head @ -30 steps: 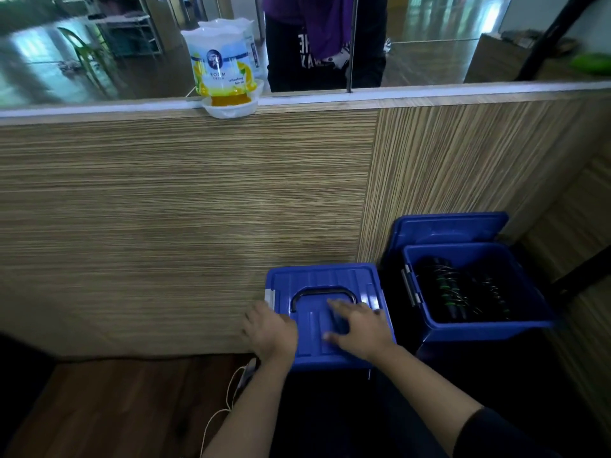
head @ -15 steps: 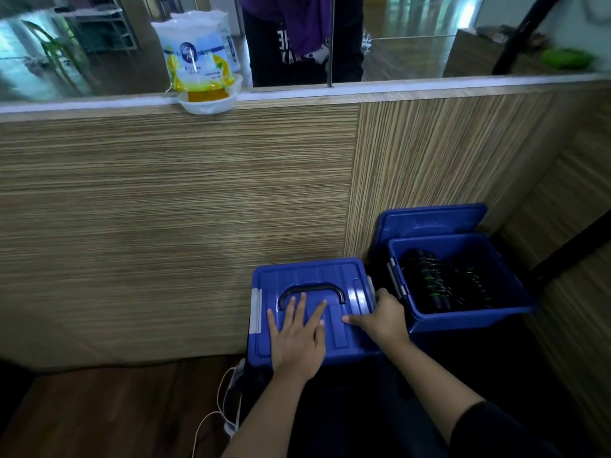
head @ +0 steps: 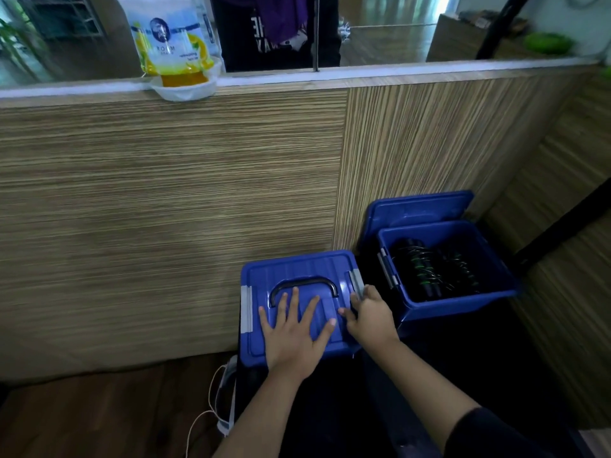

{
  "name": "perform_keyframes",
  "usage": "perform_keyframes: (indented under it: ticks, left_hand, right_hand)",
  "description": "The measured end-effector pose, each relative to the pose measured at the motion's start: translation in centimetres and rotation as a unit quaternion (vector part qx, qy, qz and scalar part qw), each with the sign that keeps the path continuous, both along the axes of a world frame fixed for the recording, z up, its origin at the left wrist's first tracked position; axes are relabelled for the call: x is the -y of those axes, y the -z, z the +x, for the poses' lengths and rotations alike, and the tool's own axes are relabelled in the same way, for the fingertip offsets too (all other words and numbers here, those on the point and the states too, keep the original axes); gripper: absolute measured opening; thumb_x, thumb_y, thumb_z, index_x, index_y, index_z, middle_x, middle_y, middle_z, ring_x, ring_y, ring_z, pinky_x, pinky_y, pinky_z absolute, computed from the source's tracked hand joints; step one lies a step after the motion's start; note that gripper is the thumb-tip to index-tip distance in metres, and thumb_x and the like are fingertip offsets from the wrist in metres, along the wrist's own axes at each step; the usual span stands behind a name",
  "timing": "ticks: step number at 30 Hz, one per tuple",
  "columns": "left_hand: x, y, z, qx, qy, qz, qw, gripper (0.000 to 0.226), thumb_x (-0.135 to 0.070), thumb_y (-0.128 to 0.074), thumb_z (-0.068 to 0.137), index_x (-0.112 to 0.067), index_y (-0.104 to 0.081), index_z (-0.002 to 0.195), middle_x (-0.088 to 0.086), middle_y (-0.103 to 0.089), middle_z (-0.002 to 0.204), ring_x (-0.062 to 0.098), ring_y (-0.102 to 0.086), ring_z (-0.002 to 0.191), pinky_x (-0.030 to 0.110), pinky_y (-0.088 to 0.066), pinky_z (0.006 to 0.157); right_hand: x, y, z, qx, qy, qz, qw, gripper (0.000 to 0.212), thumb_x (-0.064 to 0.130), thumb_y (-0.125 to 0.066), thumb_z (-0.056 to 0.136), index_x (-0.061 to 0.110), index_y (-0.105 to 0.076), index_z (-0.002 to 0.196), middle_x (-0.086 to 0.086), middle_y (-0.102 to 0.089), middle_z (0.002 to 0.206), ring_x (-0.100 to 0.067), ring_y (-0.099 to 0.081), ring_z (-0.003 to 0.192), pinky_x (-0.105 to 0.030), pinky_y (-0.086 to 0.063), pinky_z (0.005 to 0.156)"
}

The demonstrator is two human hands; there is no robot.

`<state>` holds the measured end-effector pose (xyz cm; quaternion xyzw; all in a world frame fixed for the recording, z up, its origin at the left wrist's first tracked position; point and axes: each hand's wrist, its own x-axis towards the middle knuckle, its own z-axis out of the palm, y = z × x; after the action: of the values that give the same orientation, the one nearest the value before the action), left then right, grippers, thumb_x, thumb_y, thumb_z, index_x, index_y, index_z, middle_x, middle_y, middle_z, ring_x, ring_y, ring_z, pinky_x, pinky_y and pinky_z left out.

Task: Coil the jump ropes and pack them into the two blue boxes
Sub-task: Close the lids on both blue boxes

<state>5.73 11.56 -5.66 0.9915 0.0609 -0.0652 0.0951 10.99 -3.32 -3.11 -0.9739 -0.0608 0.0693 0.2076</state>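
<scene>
Two blue boxes stand on the floor against a wood-panelled wall. The left box [head: 297,269] has its lid on, with a black carry handle [head: 304,283] lying flat. My left hand [head: 294,332] presses flat on that lid with fingers spread. My right hand [head: 370,317] curls its fingers round the grey latch [head: 357,284] at the lid's right edge. The right box [head: 459,302] is uncovered, and its lid [head: 418,209] leans against the wall behind it. Coiled black jump ropes [head: 429,271] with green marks lie inside it.
A white cable and a plug block [head: 228,395] lie on the dark wood floor left of my arm. On the ledge above, a white bowl [head: 185,89] holds plastic bags. A person in dark clothes [head: 274,31] stands beyond the ledge.
My left hand moved from the box's left latch onto the lid and now presses it flat. My right hand slid off the lid to the right latch and curled round it.
</scene>
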Motion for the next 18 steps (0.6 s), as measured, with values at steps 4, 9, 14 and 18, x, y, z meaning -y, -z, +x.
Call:
perform_keyframes:
  ticks: [4,9,14,18]
  left_hand:
    - [-0.2,-0.1,0.4,0.011,0.006,0.026,1.000,0.092,-0.094,0.002,0.065,-0.050,0.002,0.147,-0.009,0.018,0.158,0.015,0.015,0.147,0.057,0.019,0.111]
    - [-0.5,0.1,3.4,0.030,0.023,0.023,0.999,0.092,-0.096,-0.005,0.066,-0.052,-0.008,0.147,-0.009,0.007,0.160,0.013,0.005,0.148,0.055,0.013,0.113]
    - [0.7,0.6,6.8,0.067,0.010,0.002,0.998,0.086,-0.093,-0.019,0.072,-0.043,-0.047,0.137,-0.001,-0.038,0.151,0.019,-0.036,0.139,0.058,-0.008,0.112]
    - [0.9,1.0,8.5,0.085,-0.001,0.013,0.996,0.089,-0.094,-0.014,0.071,-0.046,-0.038,0.141,-0.003,-0.029,0.155,0.018,-0.027,0.143,0.060,-0.007,0.113]
  right_hand:
    - [1.9,-0.2,1.0,-0.011,-0.063,0.001,0.998,0.034,0.035,-0.057,0.090,0.009,-0.063,0.110,-0.010,-0.049,0.118,-0.027,-0.058,0.102,-0.030,-0.047,0.090]
    - [7.2,-2.1,5.9,0.053,-0.061,0.050,0.995,0.021,0.024,-0.059,0.090,0.008,-0.071,0.097,-0.011,-0.064,0.100,-0.028,-0.062,0.093,-0.034,-0.050,0.083]
    - [11.6,-4.7,13.8,0.119,-0.014,-0.063,0.991,0.043,0.022,-0.056,0.091,0.006,-0.052,0.130,-0.016,-0.045,0.138,-0.037,-0.044,0.123,-0.045,-0.044,0.096]
    - [12.8,-5.3,17.9,0.121,-0.054,-0.131,0.983,0.059,0.027,-0.049,0.096,0.014,-0.024,0.148,-0.009,-0.024,0.153,-0.030,-0.021,0.140,-0.047,-0.027,0.109]
